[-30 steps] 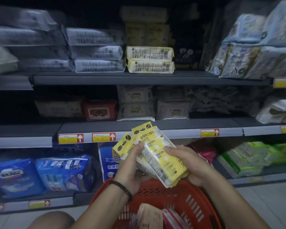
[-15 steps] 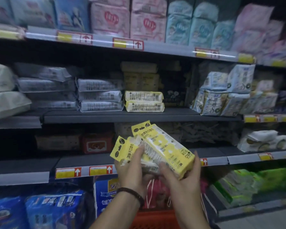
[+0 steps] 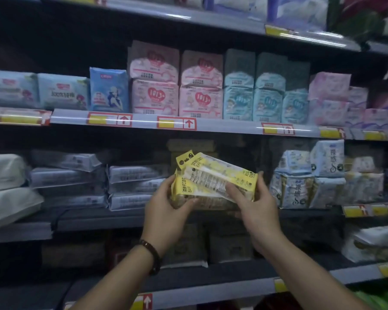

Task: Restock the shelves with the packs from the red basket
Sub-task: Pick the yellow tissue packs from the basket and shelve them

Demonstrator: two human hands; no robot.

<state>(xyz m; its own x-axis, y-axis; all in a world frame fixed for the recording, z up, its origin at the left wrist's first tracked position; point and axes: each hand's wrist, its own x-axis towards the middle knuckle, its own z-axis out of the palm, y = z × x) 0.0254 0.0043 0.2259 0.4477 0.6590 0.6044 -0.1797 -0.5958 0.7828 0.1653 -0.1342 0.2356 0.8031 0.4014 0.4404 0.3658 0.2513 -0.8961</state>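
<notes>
I hold a small stack of yellow-and-white packs (image 3: 213,177) with both hands, in front of the middle shelf (image 3: 94,220). My left hand (image 3: 166,209) grips the stack's left end, thumb on top. The right end sits in the grip of my right hand (image 3: 253,209), fingers curled over the front. The stack hides the yellow packs that lie on that shelf behind it. The red basket is out of view.
Grey flat packs (image 3: 134,173) are piled left of the stack, white-and-blue packs (image 3: 300,189) stand to its right. Pink packs (image 3: 155,97) and pale blue packs (image 3: 238,101) fill the shelf above. White bags (image 3: 7,186) lie at far left. Lower shelves (image 3: 211,289) run below my arms.
Both hands have lifted the yellow packs from above the basket up to the middle shelf level. My view has tilted upward, and the basket has dropped out of sight.
</notes>
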